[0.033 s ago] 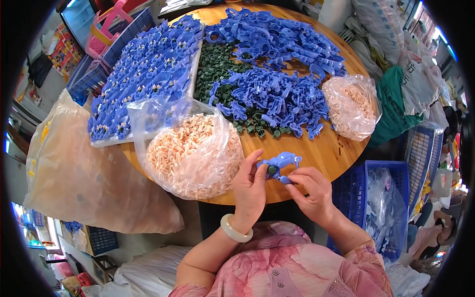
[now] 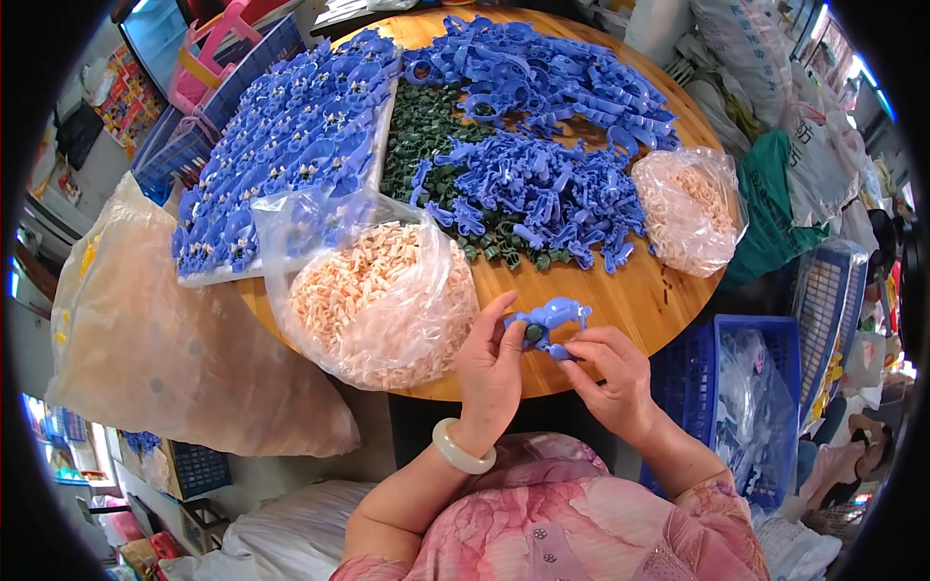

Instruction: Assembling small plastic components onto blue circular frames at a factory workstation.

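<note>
At the table's near edge I hold a small blue plastic toy figure (image 2: 559,312) with a dark green piece (image 2: 533,332) set against its left side. My left hand (image 2: 491,363) pinches the figure's left end between thumb and fingers. On its lower right, my right hand (image 2: 612,378) is closed, thumb and fingertips gripping the blue plastic. Just left of my hands stands an open clear bag of small peach-coloured pieces (image 2: 368,300). Beyond them lies a heap of small blue parts (image 2: 552,189), with dark green parts (image 2: 421,136) beside it.
A white-edged tray (image 2: 281,160) full of blue pieces covers the round wooden table's (image 2: 639,305) left side. Larger blue parts (image 2: 542,73) lie at the back. Another peach-filled bag (image 2: 688,208) sits at the right edge. Blue crates (image 2: 756,329) stand low right; a big translucent sack (image 2: 184,339) is left.
</note>
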`<state>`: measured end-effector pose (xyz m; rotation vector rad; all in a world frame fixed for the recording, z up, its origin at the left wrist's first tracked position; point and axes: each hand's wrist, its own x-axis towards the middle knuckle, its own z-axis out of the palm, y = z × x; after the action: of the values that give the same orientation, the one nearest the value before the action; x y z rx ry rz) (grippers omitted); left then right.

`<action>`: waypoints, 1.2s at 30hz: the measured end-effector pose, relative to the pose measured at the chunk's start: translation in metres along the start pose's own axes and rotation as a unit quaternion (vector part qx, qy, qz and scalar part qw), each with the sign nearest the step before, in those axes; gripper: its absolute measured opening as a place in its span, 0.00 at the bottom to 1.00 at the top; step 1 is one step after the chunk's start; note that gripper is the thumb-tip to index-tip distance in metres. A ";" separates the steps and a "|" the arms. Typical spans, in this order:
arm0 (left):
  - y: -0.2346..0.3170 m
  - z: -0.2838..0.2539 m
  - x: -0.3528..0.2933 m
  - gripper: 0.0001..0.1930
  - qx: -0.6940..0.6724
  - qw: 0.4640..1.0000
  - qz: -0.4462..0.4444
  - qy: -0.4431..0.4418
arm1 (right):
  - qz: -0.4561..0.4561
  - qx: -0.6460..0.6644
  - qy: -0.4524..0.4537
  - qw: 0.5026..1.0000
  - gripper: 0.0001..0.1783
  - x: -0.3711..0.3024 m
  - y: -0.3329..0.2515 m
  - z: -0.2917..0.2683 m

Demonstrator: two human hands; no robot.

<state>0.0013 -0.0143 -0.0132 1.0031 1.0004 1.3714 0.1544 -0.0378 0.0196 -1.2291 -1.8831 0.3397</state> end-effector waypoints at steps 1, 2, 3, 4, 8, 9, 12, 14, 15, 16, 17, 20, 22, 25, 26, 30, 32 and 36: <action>-0.001 0.000 0.000 0.16 0.020 1.000 0.006 -0.004 | -0.001 0.000 -0.001 1.000 0.11 0.000 0.000 0.000; 0.000 0.001 0.000 0.16 0.019 1.000 0.007 -0.002 | 0.000 0.003 0.002 1.000 0.11 0.000 0.000 0.001; 0.002 0.003 0.000 0.16 0.006 1.000 0.006 0.006 | 0.002 0.005 0.006 1.000 0.10 0.000 0.001 0.001; 0.002 0.004 0.000 0.16 -0.007 1.000 0.005 0.013 | 0.001 0.004 0.005 1.000 0.10 0.000 0.000 0.001; 0.000 0.005 0.000 0.16 0.002 1.000 0.008 0.017 | -0.002 -0.004 -0.005 1.000 0.11 0.000 0.000 0.001; -0.001 0.004 0.000 0.16 0.010 1.000 0.007 0.016 | -0.010 -0.014 -0.009 1.000 0.11 0.000 0.000 0.001; -0.005 0.004 0.000 0.16 0.026 0.999 0.013 0.018 | -0.041 -0.051 -0.016 0.998 0.13 0.000 0.000 -0.002; -0.005 0.004 -0.001 0.16 0.034 0.999 0.020 0.022 | -0.059 -0.070 -0.016 0.996 0.12 0.001 -0.002 -0.003; -0.005 0.004 -0.001 0.16 0.059 0.998 0.025 0.026 | -0.075 -0.090 -0.015 0.993 0.12 0.001 -0.002 -0.003; -0.004 0.005 -0.001 0.16 0.084 0.996 0.030 0.030 | -0.075 -0.090 -0.016 0.993 0.12 0.001 -0.001 -0.003; -0.004 0.006 -0.001 0.16 0.084 0.996 0.030 0.031 | -0.073 -0.087 -0.013 0.993 0.12 0.001 0.000 -0.002; 0.000 0.008 -0.002 0.17 0.134 0.989 0.055 0.029 | -0.061 -0.070 -0.009 0.996 0.12 0.000 0.002 -0.001; 0.004 0.009 -0.002 0.17 0.165 0.983 0.074 0.024 | -0.052 -0.055 -0.009 0.997 0.12 -0.001 0.002 -0.001; 0.006 0.011 -0.002 0.17 0.174 0.981 0.083 0.022 | -0.037 -0.050 -0.012 0.998 0.11 -0.001 0.001 0.000; 0.007 0.011 -0.002 0.17 0.175 0.981 0.083 0.023 | -0.049 -0.064 -0.010 0.997 0.11 -0.001 0.001 0.000; 0.009 0.012 -0.003 0.17 0.195 0.977 0.082 0.024 | -0.066 -0.082 -0.015 0.994 0.12 -0.001 0.002 0.000; 0.009 0.012 -0.002 0.17 0.202 0.976 0.084 0.025 | -0.055 -0.062 -0.018 0.996 0.12 -0.001 0.003 0.000; 0.007 0.012 -0.001 0.17 0.209 0.972 0.099 0.027 | -0.066 -0.070 -0.011 0.995 0.13 -0.002 0.005 0.002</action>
<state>0.0111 -0.0157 -0.0028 1.4163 1.2914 1.3823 0.1560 -0.0370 0.0142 -1.1894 -2.0243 0.1523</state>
